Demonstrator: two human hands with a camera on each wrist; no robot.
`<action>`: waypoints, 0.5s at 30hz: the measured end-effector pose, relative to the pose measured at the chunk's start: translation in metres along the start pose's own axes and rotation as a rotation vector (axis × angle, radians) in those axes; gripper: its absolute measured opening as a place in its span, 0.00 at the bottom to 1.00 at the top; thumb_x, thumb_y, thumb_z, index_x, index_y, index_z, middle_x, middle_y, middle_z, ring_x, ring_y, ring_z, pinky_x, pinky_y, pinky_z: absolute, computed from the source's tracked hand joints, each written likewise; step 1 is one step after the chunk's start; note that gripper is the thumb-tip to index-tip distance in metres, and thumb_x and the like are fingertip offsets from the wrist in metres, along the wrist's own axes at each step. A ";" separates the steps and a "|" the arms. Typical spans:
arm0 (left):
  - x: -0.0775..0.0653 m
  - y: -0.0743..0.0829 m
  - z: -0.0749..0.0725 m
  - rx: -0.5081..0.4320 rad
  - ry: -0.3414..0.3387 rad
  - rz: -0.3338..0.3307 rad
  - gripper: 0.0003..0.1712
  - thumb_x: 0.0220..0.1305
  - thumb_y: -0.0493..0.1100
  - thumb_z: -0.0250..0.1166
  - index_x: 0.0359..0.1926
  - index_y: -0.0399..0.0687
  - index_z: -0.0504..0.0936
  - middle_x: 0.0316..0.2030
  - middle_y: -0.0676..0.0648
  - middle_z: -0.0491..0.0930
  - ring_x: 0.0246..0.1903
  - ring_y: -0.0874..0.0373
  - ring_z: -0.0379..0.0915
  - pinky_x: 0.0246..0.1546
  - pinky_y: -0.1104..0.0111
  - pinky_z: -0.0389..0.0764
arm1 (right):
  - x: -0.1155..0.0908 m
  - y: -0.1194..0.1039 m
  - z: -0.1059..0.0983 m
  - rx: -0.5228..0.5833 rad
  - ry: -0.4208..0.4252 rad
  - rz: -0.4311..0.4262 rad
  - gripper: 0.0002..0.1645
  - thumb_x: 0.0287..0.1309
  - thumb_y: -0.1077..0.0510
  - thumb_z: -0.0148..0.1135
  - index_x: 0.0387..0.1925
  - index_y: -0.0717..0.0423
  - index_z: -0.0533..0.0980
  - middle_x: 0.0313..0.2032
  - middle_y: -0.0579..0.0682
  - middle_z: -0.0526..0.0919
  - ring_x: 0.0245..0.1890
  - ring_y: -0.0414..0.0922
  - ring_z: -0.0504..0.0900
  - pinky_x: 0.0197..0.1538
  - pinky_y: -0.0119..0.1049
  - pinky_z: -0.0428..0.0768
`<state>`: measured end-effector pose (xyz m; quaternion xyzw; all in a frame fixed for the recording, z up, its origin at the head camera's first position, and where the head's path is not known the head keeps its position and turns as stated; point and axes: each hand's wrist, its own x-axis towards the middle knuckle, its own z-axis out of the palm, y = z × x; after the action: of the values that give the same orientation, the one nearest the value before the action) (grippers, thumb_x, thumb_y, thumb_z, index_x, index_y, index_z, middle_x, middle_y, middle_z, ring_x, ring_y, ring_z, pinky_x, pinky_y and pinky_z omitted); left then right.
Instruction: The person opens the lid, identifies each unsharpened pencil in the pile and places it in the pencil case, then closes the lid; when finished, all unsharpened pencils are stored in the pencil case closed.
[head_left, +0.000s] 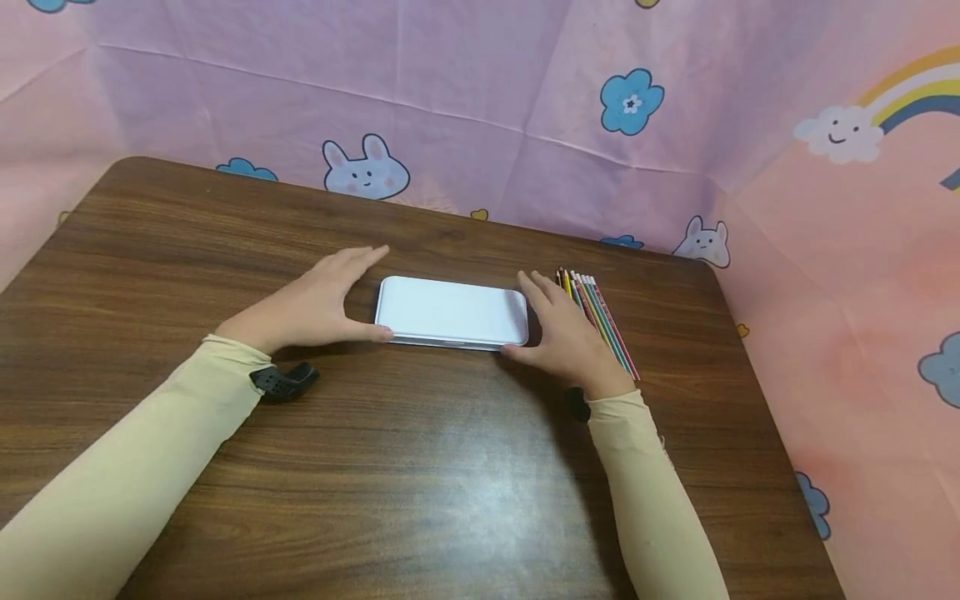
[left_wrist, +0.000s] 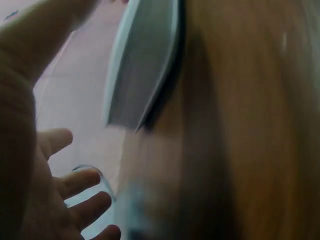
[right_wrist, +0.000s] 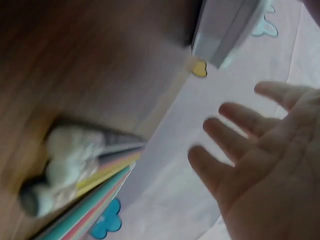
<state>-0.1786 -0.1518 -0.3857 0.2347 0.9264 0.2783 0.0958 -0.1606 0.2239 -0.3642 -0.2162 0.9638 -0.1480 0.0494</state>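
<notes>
A white rectangular case with rounded corners lies flat on the table, its long side running left to right. My left hand is at its left end, fingers spread and thumb by the near left corner. At the opposite end my right hand is spread likewise, thumb near the front right corner. Both wrist views show fingers apart from the case, its end in the left one and its corner in the right one. Whether either thumb touches it, I cannot tell.
Several pencils lie side by side just right of my right hand, partly hidden by it; their ends look blurred in the right wrist view. The brown wooden table meets a patterned cloth at its back and right edges.
</notes>
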 end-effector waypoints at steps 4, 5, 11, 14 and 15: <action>0.008 0.002 0.014 0.001 -0.017 0.042 0.71 0.49 0.75 0.75 0.83 0.54 0.48 0.78 0.40 0.56 0.77 0.38 0.49 0.74 0.35 0.52 | 0.008 -0.009 0.003 0.003 -0.060 -0.052 0.63 0.53 0.40 0.78 0.82 0.52 0.53 0.78 0.59 0.57 0.77 0.56 0.60 0.75 0.52 0.67; 0.009 0.003 0.016 0.011 -0.012 0.052 0.71 0.48 0.74 0.76 0.83 0.53 0.50 0.77 0.40 0.58 0.76 0.38 0.51 0.75 0.36 0.51 | 0.010 -0.010 0.003 -0.002 -0.068 -0.061 0.61 0.54 0.41 0.77 0.81 0.51 0.55 0.78 0.58 0.58 0.75 0.56 0.62 0.74 0.51 0.69; 0.012 0.004 0.020 0.059 0.013 0.082 0.65 0.49 0.68 0.79 0.81 0.49 0.58 0.72 0.40 0.67 0.74 0.41 0.57 0.76 0.38 0.50 | 0.017 -0.017 0.002 -0.056 -0.099 -0.080 0.48 0.56 0.42 0.75 0.74 0.48 0.65 0.73 0.56 0.65 0.67 0.53 0.71 0.59 0.49 0.83; 0.013 0.005 0.019 0.052 0.010 0.081 0.64 0.50 0.67 0.79 0.80 0.48 0.59 0.72 0.40 0.67 0.74 0.41 0.57 0.76 0.38 0.47 | 0.018 -0.018 0.000 -0.087 -0.113 -0.083 0.44 0.56 0.42 0.75 0.70 0.48 0.68 0.72 0.56 0.67 0.64 0.52 0.74 0.53 0.48 0.86; 0.013 0.006 0.019 0.045 0.008 0.077 0.64 0.51 0.67 0.79 0.80 0.48 0.59 0.73 0.40 0.66 0.74 0.41 0.56 0.77 0.38 0.46 | 0.018 -0.018 -0.001 -0.098 -0.117 -0.085 0.43 0.56 0.43 0.75 0.69 0.48 0.69 0.71 0.56 0.68 0.63 0.52 0.74 0.51 0.48 0.86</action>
<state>-0.1822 -0.1322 -0.3990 0.2714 0.9230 0.2619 0.0761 -0.1700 0.2006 -0.3584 -0.2673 0.9553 -0.0898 0.0888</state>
